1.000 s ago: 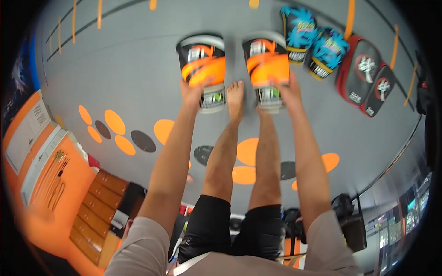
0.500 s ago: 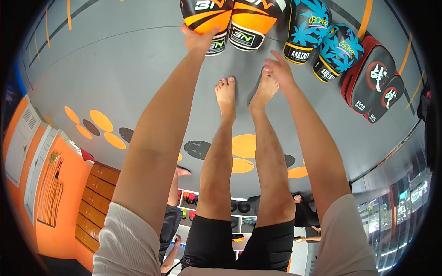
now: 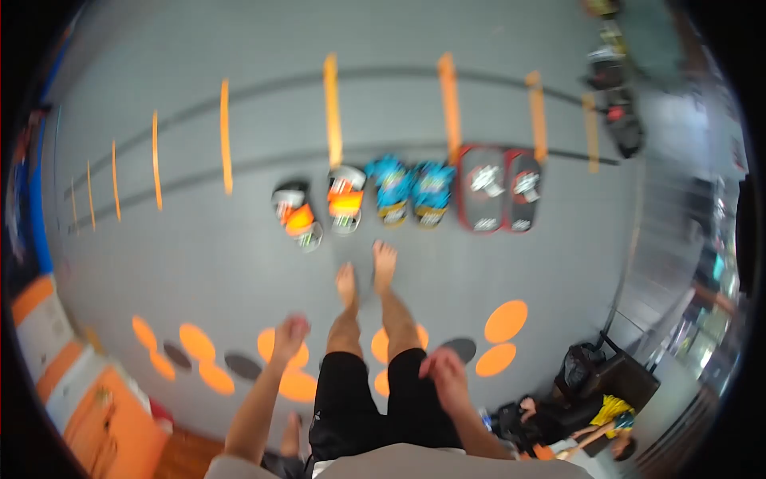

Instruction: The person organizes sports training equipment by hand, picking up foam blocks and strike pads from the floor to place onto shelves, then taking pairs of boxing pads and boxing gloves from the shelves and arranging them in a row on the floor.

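My left hand [image 3: 290, 335] is low at the left, beside my thigh, its fingers curled and blurred. Near my other thigh, my right hand [image 3: 445, 371] hangs with fingers bent, also blurred. Neither touches any gear. Ahead on the floor, an orange, black and white boxing glove [image 3: 297, 215] lies tilted, a little apart from its mate [image 3: 345, 199]. To their right lie two blue and black gloves [image 3: 392, 189] [image 3: 432, 193], side by side. Two black pads with red edges [image 3: 483, 188] [image 3: 524, 190] rest next to them.
The grey floor [image 3: 199, 263] has orange strips and orange and dark ovals. A person in a yellow top [image 3: 613, 415] is at the lower right, near a dark seat [image 3: 626, 382]. Another person's leg [image 3: 290, 437] shows at the bottom. More gear [image 3: 618, 104] lies at the upper right.
My left hand has let go of the orange glove, and both hands have drawn back toward my body. The orange gloves now lie on the floor, apart. The view has widened.
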Available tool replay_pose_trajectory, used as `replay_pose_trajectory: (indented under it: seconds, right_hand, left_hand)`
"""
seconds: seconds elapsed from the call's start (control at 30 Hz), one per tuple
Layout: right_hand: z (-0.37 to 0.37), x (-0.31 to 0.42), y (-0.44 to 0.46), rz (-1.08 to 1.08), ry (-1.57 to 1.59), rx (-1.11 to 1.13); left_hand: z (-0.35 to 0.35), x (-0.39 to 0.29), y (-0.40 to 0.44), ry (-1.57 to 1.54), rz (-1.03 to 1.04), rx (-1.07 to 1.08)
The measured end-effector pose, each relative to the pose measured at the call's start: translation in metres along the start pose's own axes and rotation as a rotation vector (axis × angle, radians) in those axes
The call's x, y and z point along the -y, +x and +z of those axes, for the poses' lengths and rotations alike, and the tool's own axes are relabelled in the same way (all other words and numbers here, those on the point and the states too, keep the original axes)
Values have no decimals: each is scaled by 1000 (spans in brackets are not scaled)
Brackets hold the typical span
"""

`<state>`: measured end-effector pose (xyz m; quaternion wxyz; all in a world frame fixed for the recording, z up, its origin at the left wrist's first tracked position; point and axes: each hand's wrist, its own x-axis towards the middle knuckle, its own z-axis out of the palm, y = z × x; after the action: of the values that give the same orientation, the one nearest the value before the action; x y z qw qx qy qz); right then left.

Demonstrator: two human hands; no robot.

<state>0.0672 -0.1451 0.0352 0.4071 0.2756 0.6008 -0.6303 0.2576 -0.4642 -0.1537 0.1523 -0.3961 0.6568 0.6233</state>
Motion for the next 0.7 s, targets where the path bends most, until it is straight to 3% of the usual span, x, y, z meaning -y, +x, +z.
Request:
replay_pose_trajectory:
  seconds: [0.13, 0.17, 0.23, 0.3, 0.4, 0.47, 0.53, 0.7]
  right_hand:
    - [-46, -10, -171, -36, 107, -163]
    - [-35, 3, -215, -151, 187, -213]
    - [-16, 33, -279, -117, 135, -265]
    - [-16, 17, -323, -311, 279, -276]
    - [-7, -16, -361, -522, 457, -328]
    - [-1, -44, -379, -450, 553, -541]
    - [7, -70, -415, -480, 672, -615]
    - [1, -158, -504, -547, 963, -878]
  left_hand:
    - [-14, -45, -101, -46, -20, 163]
    - [-40, -84, -132, 163, 12, 222]
    - [-63, -186, -177, 365, 214, 269]
    - [-79, -222, -208, 72, 16, 431]
    - [-62, -302, -176, 308, 183, 634]
    - [-39, -351, -167, 456, 256, 750]
    - [3, -388, -173, 590, 315, 857]
    - [84, -406, -230, 825, 361, 1030]
